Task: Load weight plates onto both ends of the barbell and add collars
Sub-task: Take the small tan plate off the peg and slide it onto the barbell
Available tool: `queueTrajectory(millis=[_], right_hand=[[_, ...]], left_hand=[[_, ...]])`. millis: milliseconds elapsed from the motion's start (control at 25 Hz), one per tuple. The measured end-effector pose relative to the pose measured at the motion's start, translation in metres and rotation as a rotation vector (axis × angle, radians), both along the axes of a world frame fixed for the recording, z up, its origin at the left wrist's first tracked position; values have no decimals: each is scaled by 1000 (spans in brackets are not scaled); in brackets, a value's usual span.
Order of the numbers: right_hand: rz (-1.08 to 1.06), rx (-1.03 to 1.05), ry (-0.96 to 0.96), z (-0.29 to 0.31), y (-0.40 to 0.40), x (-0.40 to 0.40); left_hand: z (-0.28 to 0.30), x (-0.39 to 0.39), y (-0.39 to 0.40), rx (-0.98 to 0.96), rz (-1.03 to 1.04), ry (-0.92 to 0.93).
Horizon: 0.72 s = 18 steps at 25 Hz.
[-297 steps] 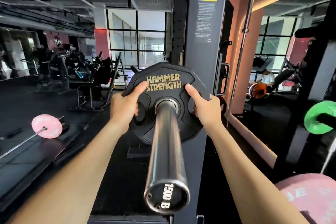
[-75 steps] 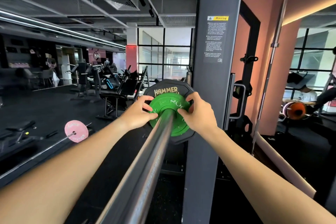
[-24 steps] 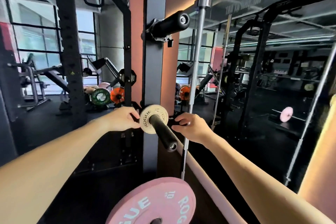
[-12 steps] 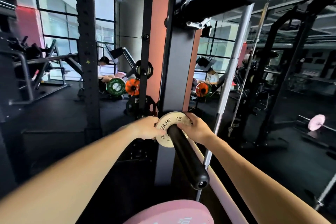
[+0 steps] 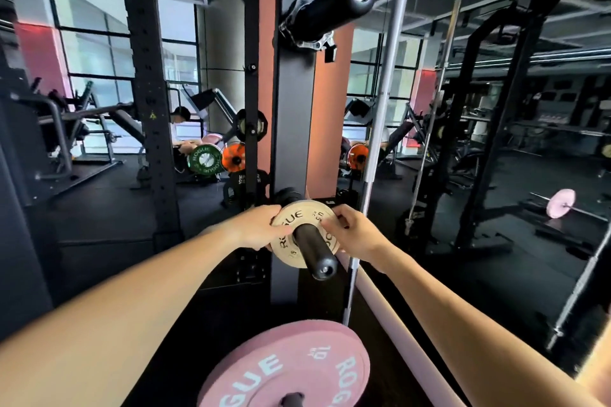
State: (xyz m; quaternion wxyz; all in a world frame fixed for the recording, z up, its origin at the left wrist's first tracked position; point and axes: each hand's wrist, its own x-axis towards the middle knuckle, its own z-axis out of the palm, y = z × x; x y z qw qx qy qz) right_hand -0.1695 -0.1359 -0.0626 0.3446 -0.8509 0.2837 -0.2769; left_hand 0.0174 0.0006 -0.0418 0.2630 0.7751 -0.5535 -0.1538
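Note:
A small cream ROGUE plate (image 5: 291, 231) hangs on a short black storage peg (image 5: 314, 254) that sticks out of the grey rack upright (image 5: 292, 116). My left hand (image 5: 256, 230) grips the plate's left rim and my right hand (image 5: 352, 230) grips its right rim. The plate sits near the peg's outer end, tilted slightly. Behind it on the same peg I see the edge of a black plate (image 5: 285, 194). The loaded barbell itself is out of view.
A pink ROGUE plate (image 5: 287, 370) sits on a lower peg just below my arms. A higher black peg (image 5: 327, 6) carries a metal collar (image 5: 305, 38). A bare steel bar (image 5: 380, 129) stands upright to the right. A mirror wall reflects the gym at right.
Between three seconds and one second ago I turned from the green plate on the barbell to this storage peg. Since half a second ago the cream plate has slid outward along the peg.

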Motion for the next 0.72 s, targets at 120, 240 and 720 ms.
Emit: queueTrajectory(millis=[120,240,720], right_hand=[[-22,-41,-49,-9,34,-42],[-45,-89,-102,-16,71,-80],[187,66,-321,39,264,-83]], left_hand=[[-5,-49,36,-49,3,16],[-10,-89,72,-74,-19,-41],[53,-109,284,-106,118,-13]])
